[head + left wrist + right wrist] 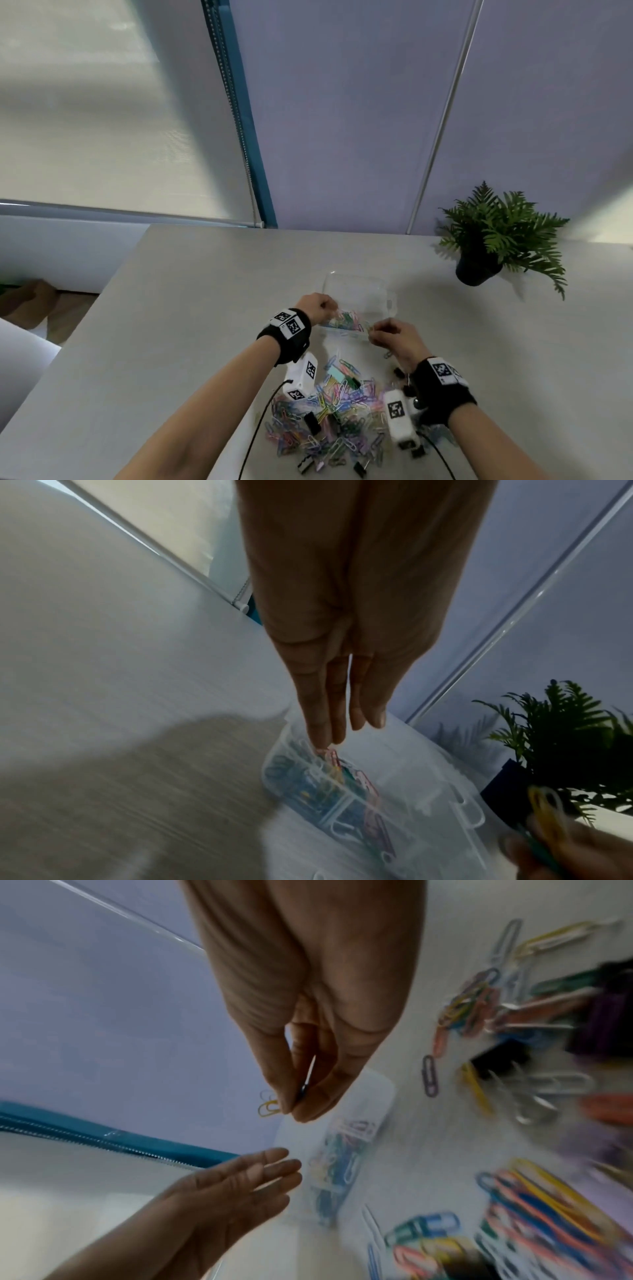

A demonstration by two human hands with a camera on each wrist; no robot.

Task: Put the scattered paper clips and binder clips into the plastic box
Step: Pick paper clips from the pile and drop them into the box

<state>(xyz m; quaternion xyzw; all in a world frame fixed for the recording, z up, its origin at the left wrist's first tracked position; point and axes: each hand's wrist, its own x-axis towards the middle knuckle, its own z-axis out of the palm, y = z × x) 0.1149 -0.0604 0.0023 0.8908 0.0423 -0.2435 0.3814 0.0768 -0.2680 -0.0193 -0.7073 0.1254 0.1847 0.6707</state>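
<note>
Clear plastic box (359, 310) sat mid-table (191, 308), lid swung open on its far side, tray part nearest the person partly filled with coloured paper clips (346, 321). Left hand (317, 308) was over the box's left end, fingers straight and close together, pointing down into the tray; fingertips (323, 739) were right at a pink clip (332, 756) atop the contents, contact or not: couldn't tell, blurred. Nothing clamped in that hand. Right hand (394, 337) hovered at the box's right end, thumb and fingers pinched tight on a few clips; a yellow clip (268, 1107) stuck out of the pinch, something dark and thin between the fingertips too. Loose pile of paper clips (342, 411) lay on the table nearer the person than the box, between the two forearms, with black binder clips (311, 423) mixed in and along its near edge. Mint-coloured binder clip (337, 377) sat at the pile's box-side edge. Potted fern (496, 236) stood well apart from the box, far right. Roller blind (102, 120) hung beyond the box to the left.
</note>
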